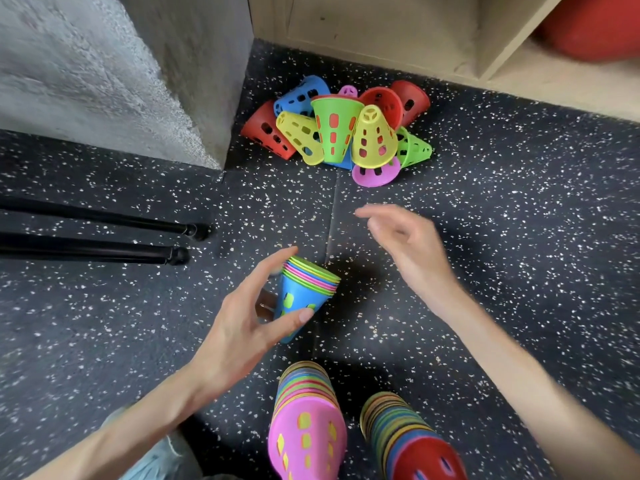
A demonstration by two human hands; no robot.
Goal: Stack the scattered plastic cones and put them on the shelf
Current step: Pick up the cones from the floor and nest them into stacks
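A small nested stack (304,292) of cones, blue outermost with green, pink and yellow rims, sits in the left hand (242,320), whose grip curls round it, thumb on the blue wall. Right of it, the right hand (408,244) hovers apart, fingers relaxed, gripping nothing. Beyond both hands a loose pile (343,129) lies on the speckled floor (519,202) against the wooden shelf (398,36): about three red, two yellow, two green, two pink, and at least one blue. Nearer the person lie two long stacks, one pink-ended (306,431), one red-ended (412,441).
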